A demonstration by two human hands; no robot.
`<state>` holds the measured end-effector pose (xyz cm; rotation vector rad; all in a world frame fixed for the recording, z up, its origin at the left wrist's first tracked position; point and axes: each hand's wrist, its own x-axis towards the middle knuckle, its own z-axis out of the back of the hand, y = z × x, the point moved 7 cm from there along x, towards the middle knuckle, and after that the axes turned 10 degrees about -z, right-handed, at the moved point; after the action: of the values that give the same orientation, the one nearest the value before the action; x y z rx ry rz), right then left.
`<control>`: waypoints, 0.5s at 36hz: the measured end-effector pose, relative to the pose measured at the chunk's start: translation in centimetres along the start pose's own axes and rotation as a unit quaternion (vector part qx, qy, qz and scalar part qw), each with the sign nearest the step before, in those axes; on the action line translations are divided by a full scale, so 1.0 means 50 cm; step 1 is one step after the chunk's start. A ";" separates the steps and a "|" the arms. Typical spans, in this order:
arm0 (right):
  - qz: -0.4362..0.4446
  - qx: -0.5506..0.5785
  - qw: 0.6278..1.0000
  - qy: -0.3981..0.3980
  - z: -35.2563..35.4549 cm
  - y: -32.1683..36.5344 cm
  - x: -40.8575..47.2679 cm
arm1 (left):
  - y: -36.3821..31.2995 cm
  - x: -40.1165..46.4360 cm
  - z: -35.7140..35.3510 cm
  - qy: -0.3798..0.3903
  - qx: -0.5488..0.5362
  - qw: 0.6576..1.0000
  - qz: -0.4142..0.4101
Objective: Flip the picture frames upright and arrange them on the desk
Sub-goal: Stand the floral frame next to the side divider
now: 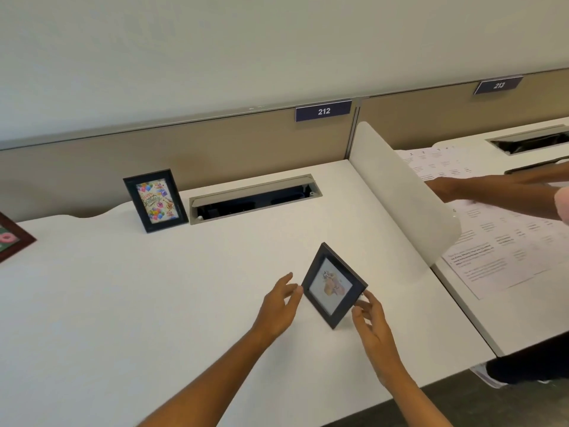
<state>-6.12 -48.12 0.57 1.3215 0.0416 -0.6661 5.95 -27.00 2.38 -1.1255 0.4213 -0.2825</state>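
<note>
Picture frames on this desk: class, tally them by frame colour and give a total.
Black frames: 2, the birthday frame standing upright at the back and the small frame tilted between both hands.
Brown frames: 1, the brown frame at the left edge.
Total: 3

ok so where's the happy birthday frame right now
The birthday frame stands upright at the back left of the desk, against the beige partition, just left of the open cable tray.
</note>
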 end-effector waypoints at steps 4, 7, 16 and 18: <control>0.006 0.044 0.998 0.041 -0.020 0.036 0.013 | -0.050 0.044 0.003 -0.009 -0.008 1.000 -0.027; -0.008 0.095 0.994 0.053 -0.031 0.056 0.022 | -0.077 0.070 0.001 -0.003 -0.019 0.999 -0.037; -0.064 0.161 0.984 0.038 -0.047 0.067 0.037 | -0.111 0.116 -0.009 0.046 -0.025 0.997 -0.063; -0.065 0.166 0.983 0.037 -0.045 0.064 0.039 | -0.112 0.124 -0.014 0.055 -0.033 0.996 -0.063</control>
<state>-2.28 -46.62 1.98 1.6764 0.0807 -0.7575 11.10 -32.46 6.10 -1.2073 0.4598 -0.4461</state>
